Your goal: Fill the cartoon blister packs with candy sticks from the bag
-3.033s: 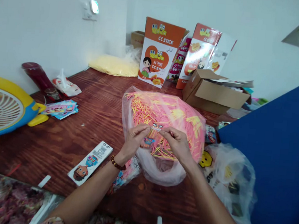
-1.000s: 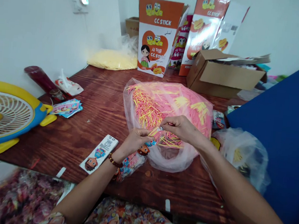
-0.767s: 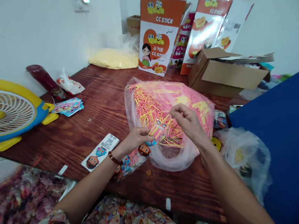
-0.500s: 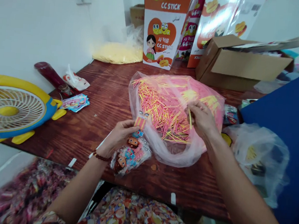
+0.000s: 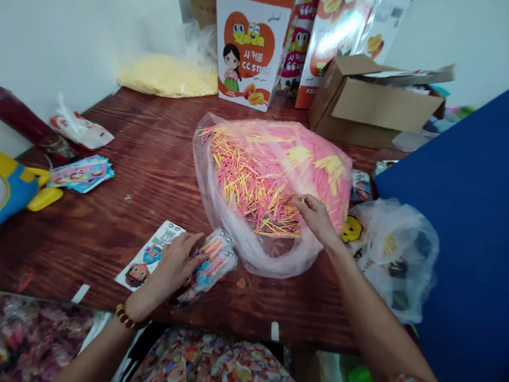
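- Head view: pink and yellow sticks (image 5: 246, 184) heaped in a clear plastic bag (image 5: 275, 265), directly ahead of the right fingers and to their left;
- right hand (image 5: 317, 215) at the near side of that heap, thumb and fingertips drawn close together; whether a stick sits between them, I cannot tell;
- left hand (image 5: 177, 263) low to the left, fingers loosely parted, tips at the edge of some small filled packets (image 5: 217, 262); those lie just right of the left fingers, near the bag's mouth;
- white printed strip (image 5: 148, 256) just left of the left fingers, partly hidden by the hand;
- knotted plastic bag (image 5: 402, 257) out to the right of the right fingers;
- CC STICK box (image 5: 249, 42) standing well beyond both hands; open cardboard box (image 5: 381, 110) to its right
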A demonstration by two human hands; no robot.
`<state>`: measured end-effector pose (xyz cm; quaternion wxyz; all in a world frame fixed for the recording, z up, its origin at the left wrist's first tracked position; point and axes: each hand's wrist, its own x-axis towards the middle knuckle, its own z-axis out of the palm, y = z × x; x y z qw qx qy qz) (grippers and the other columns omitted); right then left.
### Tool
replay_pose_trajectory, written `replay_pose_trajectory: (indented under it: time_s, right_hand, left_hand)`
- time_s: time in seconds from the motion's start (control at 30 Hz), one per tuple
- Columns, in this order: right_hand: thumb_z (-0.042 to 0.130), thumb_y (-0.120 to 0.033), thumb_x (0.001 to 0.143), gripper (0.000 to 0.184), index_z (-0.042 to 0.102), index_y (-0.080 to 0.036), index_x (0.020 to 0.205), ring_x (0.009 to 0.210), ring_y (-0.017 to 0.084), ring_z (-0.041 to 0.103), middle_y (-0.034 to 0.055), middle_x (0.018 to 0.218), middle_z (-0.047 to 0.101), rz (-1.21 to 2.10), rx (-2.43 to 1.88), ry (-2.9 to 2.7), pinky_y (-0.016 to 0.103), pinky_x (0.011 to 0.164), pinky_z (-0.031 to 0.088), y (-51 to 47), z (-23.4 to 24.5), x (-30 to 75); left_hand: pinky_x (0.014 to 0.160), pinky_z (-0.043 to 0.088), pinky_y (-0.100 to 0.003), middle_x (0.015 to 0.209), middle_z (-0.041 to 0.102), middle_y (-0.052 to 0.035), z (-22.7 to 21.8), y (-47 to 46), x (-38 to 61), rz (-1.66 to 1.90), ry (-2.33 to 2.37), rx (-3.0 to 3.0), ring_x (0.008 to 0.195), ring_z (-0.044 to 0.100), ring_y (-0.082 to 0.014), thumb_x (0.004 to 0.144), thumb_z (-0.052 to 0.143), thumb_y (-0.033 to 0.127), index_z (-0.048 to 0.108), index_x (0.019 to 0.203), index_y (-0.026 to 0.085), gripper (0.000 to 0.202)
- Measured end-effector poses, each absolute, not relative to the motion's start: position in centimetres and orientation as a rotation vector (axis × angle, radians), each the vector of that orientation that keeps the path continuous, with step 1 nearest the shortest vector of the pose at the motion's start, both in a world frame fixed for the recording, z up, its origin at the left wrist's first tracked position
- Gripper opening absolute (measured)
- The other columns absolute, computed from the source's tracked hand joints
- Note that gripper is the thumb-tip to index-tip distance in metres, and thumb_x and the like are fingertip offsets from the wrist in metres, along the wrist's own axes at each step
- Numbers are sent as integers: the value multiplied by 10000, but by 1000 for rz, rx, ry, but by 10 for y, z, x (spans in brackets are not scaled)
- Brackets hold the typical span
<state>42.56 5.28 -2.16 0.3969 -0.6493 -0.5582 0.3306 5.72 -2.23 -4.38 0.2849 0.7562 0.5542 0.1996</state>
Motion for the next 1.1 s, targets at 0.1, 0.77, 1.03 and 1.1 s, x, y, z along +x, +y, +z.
replay_pose_trajectory:
  time_s: [0.1, 0.77, 1.03, 1.1]
  right_hand:
    - [534, -267, 850, 149, 636, -171, 798, 728, 150, 580, 25, 767, 657, 611, -1959, -1857, 243, 653, 412, 55, -24, 430]
    - [379, -127, 955, 300, 648, -102, 1085, 1059, 281, 494, 181, 1109, 587, -250, -2069, -2627, 346, 816, 410, 56, -54, 439]
    - [416, -143, 927, 262, 623, -100, 1082, 1041, 285, 490, 175, 1107, 628, -165, -1977, -2542, 381, 940, 339, 57, -63, 449]
    - [394, -184, 952, 251, 609, -123, 1066, 1055, 282, 498, 166, 1107, 644, -79, -1957, -2454, 389, 949, 333, 57, -62, 447]
  left_hand:
    - [957, 438, -421, 1192, 653, -107, -46, -25, 56, 473, 1484, 2064, 1103, 589, -278, 891, 580, 432, 620, 1227, 220, 400]
    - [868, 440, -510, 1285, 574, -211, -54, 12, -6, 75, 2270, 1953, 1150, 513, -421, 907, 466, 510, 591, 1309, 167, 543]
    - [874, 453, -484, 1185, 629, -165, -72, 16, -14, 369, 2172, 1910, 1119, 559, -370, 853, 535, 506, 631, 1119, 172, 438]
    - [879, 465, -470, 1143, 649, -154, -76, 19, -17, 458, 2136, 1888, 1102, 580, -352, 807, 578, 506, 620, 1076, 171, 432]
